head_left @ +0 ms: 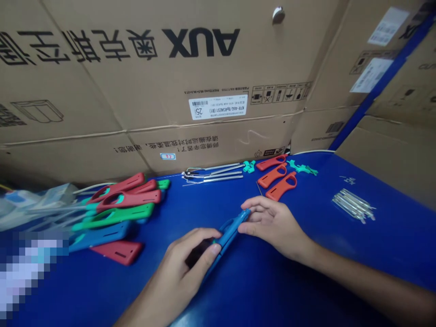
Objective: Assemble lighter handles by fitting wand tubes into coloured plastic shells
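A blue plastic lighter handle (232,234) with a finger loop slants up to the right above the blue table. My left hand (185,265) is closed around its lower part, with thumb and forefinger pressed against the sides. My right hand (272,222) pinches the upper end between thumb and fingertips. A bit of green shows by the left fingertips. Behind my right hand lie orange handle shells (282,186), with small turquoise pieces (249,166) and green pieces (302,168) beside them.
At left lie several red, green and blue lighters (132,197), some with metal rods. Metal tubes with wires (221,175) rest along the back edge. Silvery strips (354,204) are piled at right. A large cardboard box (153,100) forms a wall behind the table.
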A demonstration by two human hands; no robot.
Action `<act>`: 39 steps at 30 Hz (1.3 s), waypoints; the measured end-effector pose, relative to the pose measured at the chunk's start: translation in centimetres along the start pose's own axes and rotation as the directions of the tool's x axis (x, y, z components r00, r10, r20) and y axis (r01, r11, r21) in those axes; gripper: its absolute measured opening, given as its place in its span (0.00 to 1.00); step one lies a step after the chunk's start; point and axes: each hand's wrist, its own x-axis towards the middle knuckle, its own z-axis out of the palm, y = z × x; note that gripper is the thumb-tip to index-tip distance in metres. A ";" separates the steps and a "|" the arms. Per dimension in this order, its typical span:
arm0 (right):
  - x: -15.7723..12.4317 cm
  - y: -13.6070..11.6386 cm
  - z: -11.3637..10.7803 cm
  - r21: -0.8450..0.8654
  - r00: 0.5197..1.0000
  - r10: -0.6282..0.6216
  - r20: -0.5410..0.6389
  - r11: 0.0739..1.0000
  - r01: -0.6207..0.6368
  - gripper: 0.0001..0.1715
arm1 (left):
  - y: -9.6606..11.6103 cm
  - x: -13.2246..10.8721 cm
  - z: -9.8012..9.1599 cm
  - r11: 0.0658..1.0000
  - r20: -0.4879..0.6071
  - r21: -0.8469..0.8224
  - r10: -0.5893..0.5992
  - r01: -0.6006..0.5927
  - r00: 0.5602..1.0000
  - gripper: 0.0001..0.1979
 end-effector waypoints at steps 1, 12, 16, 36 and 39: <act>0.0 -0.1 0.0 0.014 1.000 0.001 -0.005 1.000 -0.001 0.25 | 0.0 -0.1 0.1 1.000 0.013 0.001 -0.005 0.005 1.000 0.12; -0.7 -0.3 0.5 0.040 0.999 0.016 -0.027 0.999 -0.015 0.27 | 0.2 -0.3 0.5 0.999 -0.008 0.009 -0.047 0.048 0.999 0.13; -0.8 -0.4 0.5 0.040 1.000 0.024 -0.018 0.999 -0.024 0.28 | 0.1 -0.4 0.6 0.995 0.032 0.062 -0.077 0.075 0.997 0.15; 0.1 -4.0 -2.5 -0.127 1.000 -0.005 0.023 0.992 0.008 0.25 | -0.7 0.0 0.0 0.991 -0.003 -0.102 -0.085 0.084 0.996 0.14; 0.4 -6.0 -6.5 -0.196 0.989 -0.044 -0.141 0.980 0.015 0.22 | -0.7 0.4 0.2 0.985 -0.008 -0.164 -0.051 0.049 0.999 0.14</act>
